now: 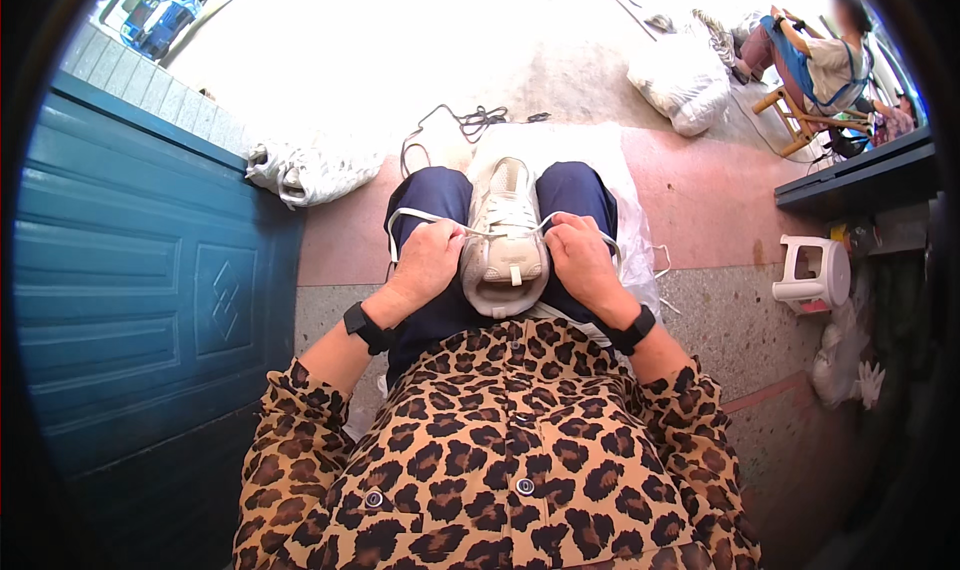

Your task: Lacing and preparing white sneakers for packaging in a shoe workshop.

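- A white sneaker (505, 238) lay on the person's lap, resting in the gap between the two thighs in dark blue trousers (575, 195), heel end toward the body and toe pointing away toward the knees.
- Its long axis ran straight out from the torso, so it sat squarely between the hands, about as near to one as to the other.
- The left hand (427, 262) was curled closed beside the sneaker's left flank, pinching one end of the white lace (425, 216); that strand ran taut from the fist out over the left thigh and back to the eyelets.
- The right hand (578, 255) was likewise closed, knuckles up, gripping the other lace end against the sneaker's right flank (whether the fingertips also touched the upper could not be told).
- Both wrists wore a black band, and leopard-print sleeves (300, 440) covered the forearms.
- Under the knees a sheet of clear plastic (630, 220) spread over the reddish floor.
- A teal door (150, 290) stood at the left, a small white stool (812, 273) at the right, white sacks (685, 80) lay farther off, and another person sat on a wooden chair (795, 120) far to the upper right.
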Action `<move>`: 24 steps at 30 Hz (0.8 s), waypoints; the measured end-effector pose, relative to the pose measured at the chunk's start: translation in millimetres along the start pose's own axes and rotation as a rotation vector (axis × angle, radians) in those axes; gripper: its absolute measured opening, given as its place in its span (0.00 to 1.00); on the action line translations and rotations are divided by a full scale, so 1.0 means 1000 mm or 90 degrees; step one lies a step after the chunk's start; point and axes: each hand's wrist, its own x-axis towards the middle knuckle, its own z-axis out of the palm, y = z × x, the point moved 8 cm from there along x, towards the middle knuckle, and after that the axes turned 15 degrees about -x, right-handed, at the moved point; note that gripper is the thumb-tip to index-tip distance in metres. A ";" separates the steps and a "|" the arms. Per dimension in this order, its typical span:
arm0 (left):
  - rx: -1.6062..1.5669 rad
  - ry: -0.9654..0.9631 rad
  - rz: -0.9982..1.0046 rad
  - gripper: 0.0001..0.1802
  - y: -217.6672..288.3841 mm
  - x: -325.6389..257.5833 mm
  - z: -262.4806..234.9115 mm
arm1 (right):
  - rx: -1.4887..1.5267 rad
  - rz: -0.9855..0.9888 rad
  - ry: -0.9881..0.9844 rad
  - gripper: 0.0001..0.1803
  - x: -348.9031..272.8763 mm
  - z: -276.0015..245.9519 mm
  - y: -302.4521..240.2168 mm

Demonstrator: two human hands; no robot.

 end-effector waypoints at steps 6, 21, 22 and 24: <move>0.090 -0.021 0.102 0.06 0.016 0.004 0.008 | -0.017 0.031 0.018 0.06 -0.001 0.005 0.002; 0.151 -0.043 0.077 0.05 0.031 0.016 0.012 | -0.129 0.012 0.008 0.05 0.002 -0.008 -0.006; 0.149 -0.035 0.100 0.05 0.036 0.012 0.013 | -0.133 0.022 0.010 0.05 0.000 -0.009 -0.007; 0.221 0.060 0.161 0.08 0.050 -0.002 0.007 | -0.170 0.020 0.011 0.09 -0.005 -0.010 -0.011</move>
